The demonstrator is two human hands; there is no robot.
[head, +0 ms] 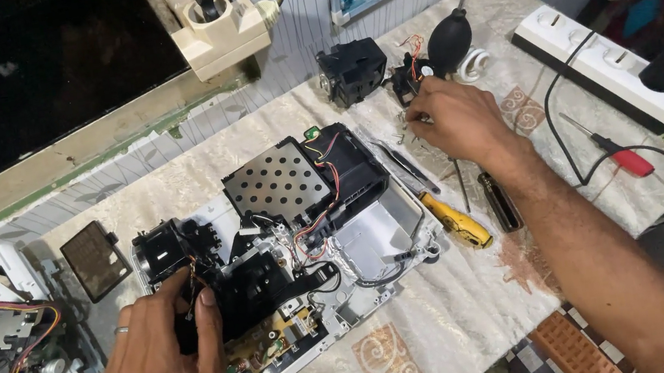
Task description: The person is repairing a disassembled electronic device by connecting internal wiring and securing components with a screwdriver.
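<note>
An opened electronic device (288, 244) lies on the table, its white base holding black parts, a perforated metal plate (275, 181), coloured wires and a circuit board. My left hand (161, 358) rests on its near-left end, fingers gripping a black block there. My right hand (461, 121) reaches to the far right of the device, its fingertips pinching something small near some loose screws and a small black wired part (405, 79); what it pinches is too small to tell.
A yellow-handled screwdriver (458, 221), a black tool (500, 202), tweezers (402, 163) and a red-handled screwdriver (618, 155) lie right of the device. A black fan block (352, 71), a rubber blower (448, 38), a white power strip (609, 65) and another dismantled unit (1, 354) surround it.
</note>
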